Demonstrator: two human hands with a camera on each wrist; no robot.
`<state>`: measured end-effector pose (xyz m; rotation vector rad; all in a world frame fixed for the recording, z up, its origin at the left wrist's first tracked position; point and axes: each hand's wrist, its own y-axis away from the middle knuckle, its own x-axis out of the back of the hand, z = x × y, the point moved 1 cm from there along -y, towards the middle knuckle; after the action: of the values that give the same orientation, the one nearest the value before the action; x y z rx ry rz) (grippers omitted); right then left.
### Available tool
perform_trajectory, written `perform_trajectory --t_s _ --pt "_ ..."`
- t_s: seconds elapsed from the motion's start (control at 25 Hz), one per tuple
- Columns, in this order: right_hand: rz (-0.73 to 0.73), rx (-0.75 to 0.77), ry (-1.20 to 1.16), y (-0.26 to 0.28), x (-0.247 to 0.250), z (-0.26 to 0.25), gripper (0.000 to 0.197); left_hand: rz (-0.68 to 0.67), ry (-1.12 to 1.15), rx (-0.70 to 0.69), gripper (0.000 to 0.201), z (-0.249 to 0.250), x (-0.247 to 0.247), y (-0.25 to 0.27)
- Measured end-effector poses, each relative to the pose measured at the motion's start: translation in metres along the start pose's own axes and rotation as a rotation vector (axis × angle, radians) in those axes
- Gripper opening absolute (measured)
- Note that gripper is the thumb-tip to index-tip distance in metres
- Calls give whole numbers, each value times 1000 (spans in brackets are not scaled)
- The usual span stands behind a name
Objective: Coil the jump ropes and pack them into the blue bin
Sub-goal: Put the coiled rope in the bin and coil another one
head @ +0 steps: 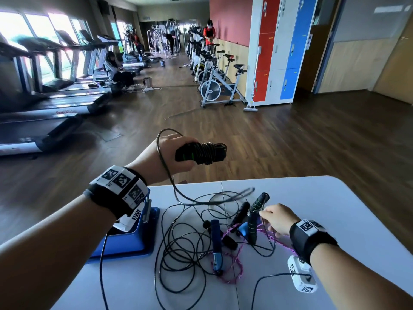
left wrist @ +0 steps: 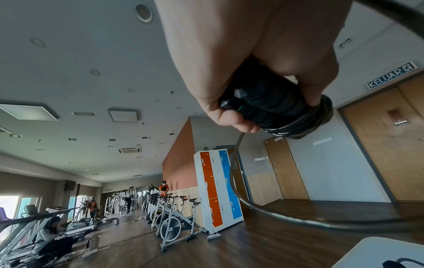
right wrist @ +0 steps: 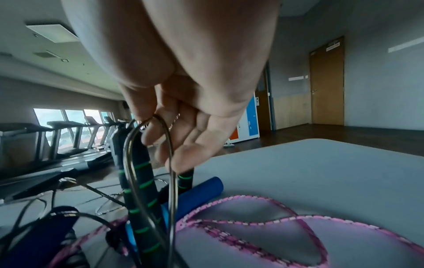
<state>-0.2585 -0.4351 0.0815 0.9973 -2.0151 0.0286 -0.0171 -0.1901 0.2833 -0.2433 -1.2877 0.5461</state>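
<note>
Jump rope in hand: our black jump rope [head: 202,153] has its two handles held together with cord wound round them in a tight band; it sits just above centre of the head view, off the far edge of the table [head: 335,198]. A loose tail [head: 166,173] drops from it to the pile.
Remaining ropes: the tangle [head: 201,231] lies lower centre of the frame on the table: black cords, a pink braided rope [right wrist: 263,226], blue handles [head: 216,245] and black handles with green stripes [right wrist: 140,199].
Blue bin: the blue bin [head: 134,240] stands at lower left, just beside the tangle and partly hidden under our left forearm.
Left hand pose: our left hand [left wrist: 241,72] is raised, clenched round the handle bundle, thumb pressing near the wound band.
Right hand pose: our right hand [head: 278,219] is low at lower right, pinching a loop of thin black cord [right wrist: 160,145] between thumb and forefinger, the other fingers loosely spread over a striped handle.
Step in hand: we judge we are feeding the tail onto the bundle.
How to do it well: we should keep the left hold firm so the wraps do not slip, make sure the pinched cord belongs to this rope, and draw it free of the pink rope before winding.
Risk: pulling blind could drag the whole tangle or tighten a knot.
</note>
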Motion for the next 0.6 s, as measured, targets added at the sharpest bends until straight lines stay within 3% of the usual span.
perform_trajectory --t_s 0.16,0.28,0.48,0.6 --pt "-37 -2 144 5 14 -15 49 -25 1 4 51 3 -1 0" --pt "49 -45 251 8 28 -20 57 -45 -1 -9 51 5 -2 0" --pt "32 -231 238 5 30 20 36 -64 10 5 46 8 -6 3" --pt "46 -325 357 15 28 45 26 -71 2 6 46 7 -10 3"
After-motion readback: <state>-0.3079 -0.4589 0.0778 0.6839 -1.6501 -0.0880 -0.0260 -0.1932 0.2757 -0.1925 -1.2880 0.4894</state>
